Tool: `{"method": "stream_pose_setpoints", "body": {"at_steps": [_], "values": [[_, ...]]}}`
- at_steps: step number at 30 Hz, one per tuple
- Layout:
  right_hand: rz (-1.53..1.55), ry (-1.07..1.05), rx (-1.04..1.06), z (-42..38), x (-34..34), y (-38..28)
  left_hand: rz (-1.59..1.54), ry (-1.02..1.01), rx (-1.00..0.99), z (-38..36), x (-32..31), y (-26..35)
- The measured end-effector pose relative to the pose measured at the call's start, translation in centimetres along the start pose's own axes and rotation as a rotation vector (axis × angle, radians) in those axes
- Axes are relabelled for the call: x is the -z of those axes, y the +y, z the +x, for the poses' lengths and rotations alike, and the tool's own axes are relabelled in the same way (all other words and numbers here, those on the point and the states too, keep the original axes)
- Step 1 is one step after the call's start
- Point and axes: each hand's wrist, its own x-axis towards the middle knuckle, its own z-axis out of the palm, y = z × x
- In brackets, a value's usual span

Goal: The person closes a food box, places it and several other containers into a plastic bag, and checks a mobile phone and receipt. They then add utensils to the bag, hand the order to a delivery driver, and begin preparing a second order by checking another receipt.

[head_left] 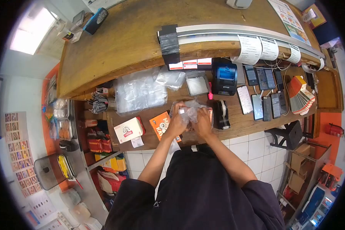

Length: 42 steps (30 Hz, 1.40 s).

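Observation:
A crumpled clear plastic bag (pixel 188 112) is bunched up between my two hands, over the wooden counter (pixel 234 129). My left hand (pixel 176 123) has its fingers closed on the left side of the bag. On the other side, my right hand (pixel 203 123) is closed on the plastic too. An orange box (pixel 157 124) with white print shows beside my left hand, partly covered by that hand. Further left lies a white and red box (pixel 128 130) with a small white slip (pixel 137 142) at its front edge. A black tape dispenser (pixel 222 115) stands just right of my right hand.
Behind my hands lie flat clear plastic bags (pixel 140 92), a small tray (pixel 197 84) and a blue-black printer (pixel 224 78). Several phones (pixel 257 107) and fanned cards (pixel 302 97) occupy the right. Receipts (pixel 249 50) hang from the raised shelf's rail (pixel 226 28). A black stool (pixel 289 136) stands below.

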Motion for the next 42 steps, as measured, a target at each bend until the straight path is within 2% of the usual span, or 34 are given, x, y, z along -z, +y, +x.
{"method": "stream_pose_setpoints", "body": {"at_steps": [1, 4, 7, 9, 11, 12, 13, 14, 15, 16, 17, 18, 19, 20, 22, 25, 27, 29, 30, 32, 34, 37, 38, 41, 42], "values": [[0.042, 0.003, -0.016, 0.1, 0.4, -0.2, 0.033, 0.019, -0.060, -0.3, -0.2, -0.3], [0.090, 0.043, -0.026, 0.6, 1.1, -0.7, -0.121, -0.129, -0.084, -0.5, 1.5, 1.1], [0.041, 0.021, -0.025, 1.0, 0.4, -2.1, 0.122, -0.273, -0.036, -1.0, -0.3, 2.2], [-0.003, -0.055, -0.047, 1.5, 0.4, -3.7, -0.229, -0.312, 0.142, -1.2, -3.8, -0.6], [-0.045, -0.167, -0.101, 2.2, 1.7, -5.5, -0.890, -0.027, 0.232, 0.0, -6.7, -1.0], [-0.064, -0.243, -0.033, 2.2, 2.3, -5.7, -0.804, 0.088, 0.183, 0.0, -7.3, -1.3], [-0.034, -0.445, 0.003, 2.8, 4.0, -5.6, -0.708, 0.205, 0.143, -0.1, -7.9, -1.7], [0.006, -0.650, 0.039, 4.0, 6.4, -4.9, -0.199, 0.248, -0.001, 0.1, -7.2, -1.4], [0.264, -0.769, 0.069, 5.5, 8.7, -3.4, 0.006, 0.233, -0.046, 0.4, -7.0, -1.2], [0.337, -0.958, 0.037, 8.3, 11.5, -2.9, 0.211, 0.230, -0.093, 0.6, -6.7, -1.0], [0.521, -1.020, -0.092, 10.0, 12.0, -1.0, 0.113, 0.196, -0.035, 1.1, -6.6, -0.9], [0.812, -0.955, -0.181, 11.3, 11.6, 1.7, 0.016, 0.163, 0.024, 1.0, -6.4, -0.6], [0.620, -0.839, -0.340, 12.8, 10.5, 2.9, -0.016, 0.175, 0.000, 1.0, -5.7, -0.1], [0.373, -0.640, -0.305, 14.0, 8.6, 4.7, -0.045, 0.192, -0.034, 1.4, -4.8, 0.3], [-0.102, -0.378, -0.285, 15.6, 3.5, 6.8, -0.225, 0.376, 0.046, 0.6, -5.6, 0.4], [-0.552, -0.301, -0.311, 15.9, -2.5, 10.5, -0.466, 0.301, 0.226, -0.4, -6.6, -0.4], [-0.515, -0.251, -0.349, 16.2, -2.6, 10.3, -0.294, 0.340, 0.103, -0.3, -6.8, -0.9], [-0.475, -0.250, -0.330, 16.6, -1.5, 9.9, -0.306, 0.341, 0.081, -0.3, -7.2, -1.0], [-0.479, -0.236, -0.336, 16.7, -0.9, 9.4, -0.406, 0.321, 0.116, 0.1, -7.3, -0.7], [-0.483, -0.197, -0.350, 16.8, 0.4, 8.4, -0.291, 0.331, 0.101, 0.4, -7.1, 0.0], [-0.485, -0.191, -0.282, 16.9, 1.5, 8.1, 0.142, 0.381, 0.006, 2.3, -3.3, 3.2], [-0.446, -0.258, -0.230, 17.0, 2.6, 8.3, 0.433, 0.083, 0.110, 2.7, -3.0, 4.4], [-0.427, -0.291, -0.224, 16.9, 2.9, 8.5, 0.364, 0.059, 0.149, 2.6, -3.3, 4.5], [-0.359, -0.202, -0.243, 15.8, 3.3, 8.4, 0.225, -0.017, 0.219, 2.8, -3.0, 3.8], [-0.294, -0.181, -0.210, 15.5, 3.8, 8.0, 0.048, 0.009, 0.173, 2.9, -2.5, 3.3]]}}
